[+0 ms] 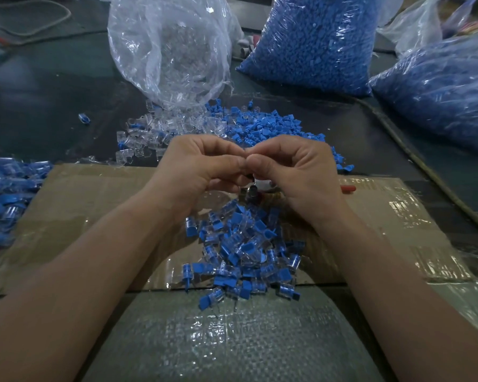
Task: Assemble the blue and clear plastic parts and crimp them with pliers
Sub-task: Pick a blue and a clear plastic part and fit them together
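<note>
At the far left a heap of joined pieces is kept apart from the work area, presumably as finished stock. A taped cardboard sheet is laid down as a work pad. Beyond it an open clear bag is tipped so that loose clear parts spill within reach. The left hand and the right hand are held over the pad with fingers curled, thumb and forefinger tips pressed together and meeting. Whether a part is pinched there cannot be told. A pile of assembled blue-and-clear pieces is gathered below them. Loose blue parts are spread behind the right hand. A red handle, judged to belong to the pliers, is left beside that hand. Bags of blue parts are stacked at the right. No writing can be read.
</note>
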### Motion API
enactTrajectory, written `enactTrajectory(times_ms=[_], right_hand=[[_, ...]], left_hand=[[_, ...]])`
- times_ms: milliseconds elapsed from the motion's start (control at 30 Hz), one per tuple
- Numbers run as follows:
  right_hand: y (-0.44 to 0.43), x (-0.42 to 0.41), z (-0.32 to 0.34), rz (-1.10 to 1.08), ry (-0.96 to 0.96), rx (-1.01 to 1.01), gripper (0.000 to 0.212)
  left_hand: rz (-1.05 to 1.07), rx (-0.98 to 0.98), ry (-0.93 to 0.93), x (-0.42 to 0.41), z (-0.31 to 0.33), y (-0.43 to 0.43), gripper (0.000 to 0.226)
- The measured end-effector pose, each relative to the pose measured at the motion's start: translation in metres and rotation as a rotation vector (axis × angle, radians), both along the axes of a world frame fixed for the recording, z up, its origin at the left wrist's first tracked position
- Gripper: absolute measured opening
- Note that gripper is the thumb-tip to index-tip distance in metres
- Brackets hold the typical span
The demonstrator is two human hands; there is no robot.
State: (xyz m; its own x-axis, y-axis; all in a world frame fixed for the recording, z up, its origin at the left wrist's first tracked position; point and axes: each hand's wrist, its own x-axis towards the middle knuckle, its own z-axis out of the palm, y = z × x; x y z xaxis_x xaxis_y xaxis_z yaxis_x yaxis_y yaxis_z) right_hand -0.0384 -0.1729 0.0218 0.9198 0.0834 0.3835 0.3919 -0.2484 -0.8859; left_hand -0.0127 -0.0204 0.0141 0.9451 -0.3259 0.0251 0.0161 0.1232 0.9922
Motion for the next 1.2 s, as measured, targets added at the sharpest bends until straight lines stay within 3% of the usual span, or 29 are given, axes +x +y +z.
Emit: enactTrajectory(times_ms=[233,500,867,1200], right_hand=[[-0.0010,-0.0007,-0.0029,-0.021,-0.122,-0.100,0.028],[-0.0030,-0.0011,-0.0024,0.038,-0.073,-0.133,0.036],[-0.0058,0.0018,-0.0058,-0.012,-0.178,-0.144,0.032],[-0.0069,0.0011,-0.0057,-0.024,-0.206,-0.212,0.035]], left_hand=[[0.006,-0.008,0.024,-0.0013,0.0012,-0.0008,0.021],[0.043,-0.021,-0.005,-0.0028,0.0035,-0.0003,0.009],[-0.044,-0.101,0.076,-0.0004,0.0071,0.0019,0.012],[-0.056,-0.049,0.073,-0.0002,0.0061,0.0014,0.008]])
